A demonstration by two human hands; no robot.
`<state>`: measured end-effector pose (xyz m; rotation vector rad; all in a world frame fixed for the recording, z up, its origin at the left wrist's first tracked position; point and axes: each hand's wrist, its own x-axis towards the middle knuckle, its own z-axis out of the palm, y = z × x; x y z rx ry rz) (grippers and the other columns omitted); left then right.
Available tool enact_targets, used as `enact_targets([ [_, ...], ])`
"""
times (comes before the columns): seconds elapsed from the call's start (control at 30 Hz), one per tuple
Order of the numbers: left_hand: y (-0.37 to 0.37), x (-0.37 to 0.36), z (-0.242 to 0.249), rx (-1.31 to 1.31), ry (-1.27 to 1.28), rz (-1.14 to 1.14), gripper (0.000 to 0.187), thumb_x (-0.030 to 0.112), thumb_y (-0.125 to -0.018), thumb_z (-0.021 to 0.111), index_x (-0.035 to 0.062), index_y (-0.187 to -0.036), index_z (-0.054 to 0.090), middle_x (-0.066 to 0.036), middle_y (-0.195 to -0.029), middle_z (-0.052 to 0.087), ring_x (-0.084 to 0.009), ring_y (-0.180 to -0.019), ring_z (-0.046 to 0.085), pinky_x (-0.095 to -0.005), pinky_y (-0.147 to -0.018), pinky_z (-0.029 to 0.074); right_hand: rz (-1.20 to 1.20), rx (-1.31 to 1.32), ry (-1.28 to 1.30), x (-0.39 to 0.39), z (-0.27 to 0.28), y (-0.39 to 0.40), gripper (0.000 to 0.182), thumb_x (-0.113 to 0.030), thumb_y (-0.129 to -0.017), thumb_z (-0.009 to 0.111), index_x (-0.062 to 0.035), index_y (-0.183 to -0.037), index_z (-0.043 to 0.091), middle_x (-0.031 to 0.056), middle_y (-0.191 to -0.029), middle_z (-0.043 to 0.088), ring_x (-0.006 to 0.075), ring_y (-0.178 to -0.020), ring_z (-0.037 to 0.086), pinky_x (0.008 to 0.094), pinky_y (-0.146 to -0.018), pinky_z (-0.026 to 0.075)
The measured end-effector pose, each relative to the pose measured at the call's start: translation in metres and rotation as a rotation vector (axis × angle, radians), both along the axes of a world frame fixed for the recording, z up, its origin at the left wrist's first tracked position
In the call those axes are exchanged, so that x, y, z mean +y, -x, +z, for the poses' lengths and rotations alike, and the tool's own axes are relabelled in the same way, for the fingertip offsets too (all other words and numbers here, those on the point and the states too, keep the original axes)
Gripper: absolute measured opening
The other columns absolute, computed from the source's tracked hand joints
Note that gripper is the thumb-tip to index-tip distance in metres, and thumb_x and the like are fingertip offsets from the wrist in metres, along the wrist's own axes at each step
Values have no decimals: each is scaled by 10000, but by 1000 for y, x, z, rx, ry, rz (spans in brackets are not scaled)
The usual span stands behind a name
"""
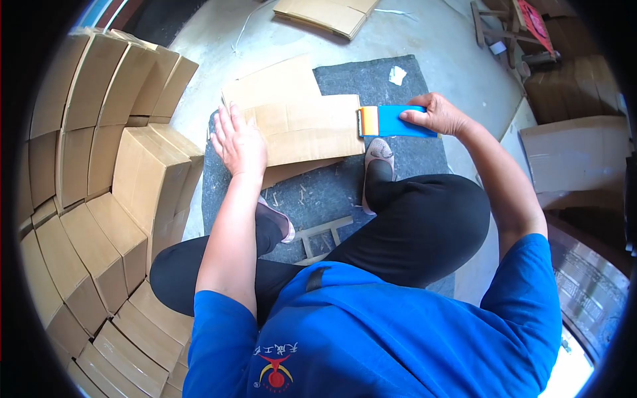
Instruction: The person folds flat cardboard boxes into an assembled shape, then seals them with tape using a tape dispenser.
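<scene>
A cardboard box [308,129] lies in front of me on a dark mat, with one flap [282,83] spread out at its far side. My left hand [237,140] rests on the box's left end, fingers apart and palm down. A blue tape dispenser [397,121] with an orange and yellow front end is held in my right hand [434,114], thumb on top and fingers behind it. The dispenser's front end meets the right edge of the box.
Stacked cardboard boxes [93,239] rise along the left side. Flattened cardboard [326,14] lies on the floor beyond the dark mat [408,159]. More boxes [570,89] and a wooden frame [497,30] stand at the right. My feet are just this side of the box.
</scene>
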<state>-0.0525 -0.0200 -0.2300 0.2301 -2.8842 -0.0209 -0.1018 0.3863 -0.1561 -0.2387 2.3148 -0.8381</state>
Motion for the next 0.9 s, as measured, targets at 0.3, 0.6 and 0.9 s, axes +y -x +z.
enact_targets([
  [0.3, -13, 143, 29, -376, -281, -501, 765, 442, -872, 592, 130, -1532, 363, -166, -1641, 173, -331, -1534, 74, -583, -1200, -30, -70, -58, 52, 9, -7, -2, 543, -540, -837, 709, -15, -970, 743, 106, -791, 699, 172, -760, 663, 342, -730, 549],
  [0.6, -18, 156, 34, -449, -207, -447, 984, 552, -765, 701, 157, -1566, 287, -167, -1653, 105, -344, -1536, 21, -616, -1182, -56, -117, -47, 177, 15, -31, -3, 495, -496, -826, 715, -21, -963, 744, 93, -774, 693, 158, -750, 652, 331, -719, 539],
  [0.9, -13, 158, 31, -480, -184, -398, 1021, 534, -763, 713, 155, -1582, 235, -159, -1658, 95, -337, -1539, 1, -633, -1176, -58, -161, -62, 71, 64, -34, -9, 558, -545, -805, 684, -15, -969, 744, 124, -803, 706, 190, -768, 675, 356, -740, 550],
])
